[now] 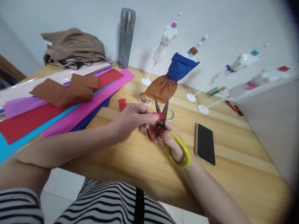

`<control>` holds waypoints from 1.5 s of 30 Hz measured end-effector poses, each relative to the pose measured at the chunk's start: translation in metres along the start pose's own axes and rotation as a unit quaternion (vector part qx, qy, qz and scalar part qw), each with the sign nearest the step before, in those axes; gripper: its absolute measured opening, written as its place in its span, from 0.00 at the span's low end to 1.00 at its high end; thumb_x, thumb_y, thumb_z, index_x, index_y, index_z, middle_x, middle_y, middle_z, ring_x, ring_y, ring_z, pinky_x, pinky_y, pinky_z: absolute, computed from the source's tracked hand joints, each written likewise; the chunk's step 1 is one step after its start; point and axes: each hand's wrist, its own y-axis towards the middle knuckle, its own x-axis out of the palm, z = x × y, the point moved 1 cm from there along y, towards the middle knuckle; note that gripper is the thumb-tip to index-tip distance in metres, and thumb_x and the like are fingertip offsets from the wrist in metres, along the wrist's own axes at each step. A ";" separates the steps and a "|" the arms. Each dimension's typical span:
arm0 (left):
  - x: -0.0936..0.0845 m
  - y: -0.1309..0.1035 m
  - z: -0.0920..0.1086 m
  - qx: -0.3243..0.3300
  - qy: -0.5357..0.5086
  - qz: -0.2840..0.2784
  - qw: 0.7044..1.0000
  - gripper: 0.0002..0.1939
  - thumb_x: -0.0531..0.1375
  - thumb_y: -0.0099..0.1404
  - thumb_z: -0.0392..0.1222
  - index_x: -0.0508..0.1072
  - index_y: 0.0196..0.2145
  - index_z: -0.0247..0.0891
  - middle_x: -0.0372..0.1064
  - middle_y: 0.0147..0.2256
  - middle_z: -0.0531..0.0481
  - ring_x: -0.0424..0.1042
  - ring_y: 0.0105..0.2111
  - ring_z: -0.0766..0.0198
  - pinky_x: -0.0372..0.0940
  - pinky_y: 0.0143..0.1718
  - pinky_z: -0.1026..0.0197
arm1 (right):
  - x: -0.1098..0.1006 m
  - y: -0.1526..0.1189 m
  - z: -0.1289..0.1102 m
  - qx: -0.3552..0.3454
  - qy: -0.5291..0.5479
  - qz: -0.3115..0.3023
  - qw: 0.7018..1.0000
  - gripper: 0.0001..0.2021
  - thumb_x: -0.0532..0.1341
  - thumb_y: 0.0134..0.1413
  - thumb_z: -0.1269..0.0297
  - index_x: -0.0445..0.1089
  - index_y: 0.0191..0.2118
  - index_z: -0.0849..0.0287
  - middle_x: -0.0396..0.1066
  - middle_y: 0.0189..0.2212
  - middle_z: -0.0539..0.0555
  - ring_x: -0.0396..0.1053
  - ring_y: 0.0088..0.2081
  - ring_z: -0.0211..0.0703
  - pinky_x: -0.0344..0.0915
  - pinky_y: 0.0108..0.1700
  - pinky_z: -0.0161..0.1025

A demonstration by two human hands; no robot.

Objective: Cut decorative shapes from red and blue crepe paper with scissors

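Observation:
Between thumb and fingers, my left hand [137,118] pinches a small red paper piece [160,116] with a scalloped edge. My right hand [171,137] has its thumb through the yellow handle of a pair of scissors [165,109], whose dark blades stand apart right by the red piece. Whether the blades touch it I cannot tell. Another red scrap [122,104] lies behind my left hand. Just past the scissors are a roll of tape [172,109] and a small mannequin in a blue top [183,66] and gathered brown skirt [162,87].
Coloured crepe paper sheets [100,101] and a folded brown piece [77,90] cover the table's left side. A flask [126,39] and brown cloth [74,45] stand behind. More white mannequins [243,62] line the wall. A phone [205,143] lies at right.

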 end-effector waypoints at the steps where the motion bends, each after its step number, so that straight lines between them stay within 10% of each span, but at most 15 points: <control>1: 0.000 0.000 0.000 -0.003 -0.002 0.000 1.000 0.16 0.66 0.61 0.34 0.72 0.17 0.34 0.64 0.16 0.54 0.58 0.18 0.72 0.53 0.22 0.66 | 0.000 0.000 0.000 -0.001 0.004 -0.003 1.000 0.24 0.57 0.67 0.36 0.76 0.46 0.50 0.71 0.36 0.53 0.59 0.26 0.44 0.62 0.35 0.45; 45: 0.000 -0.001 0.002 0.030 -0.014 -0.010 0.999 0.16 0.65 0.59 0.35 0.69 0.15 0.35 0.63 0.17 0.53 0.61 0.20 0.71 0.55 0.22 0.68 | -0.001 -0.004 0.004 0.011 -0.001 0.031 0.999 0.25 0.60 0.65 0.35 0.71 0.43 0.56 0.65 0.27 0.49 0.57 0.25 0.42 0.56 0.28 0.40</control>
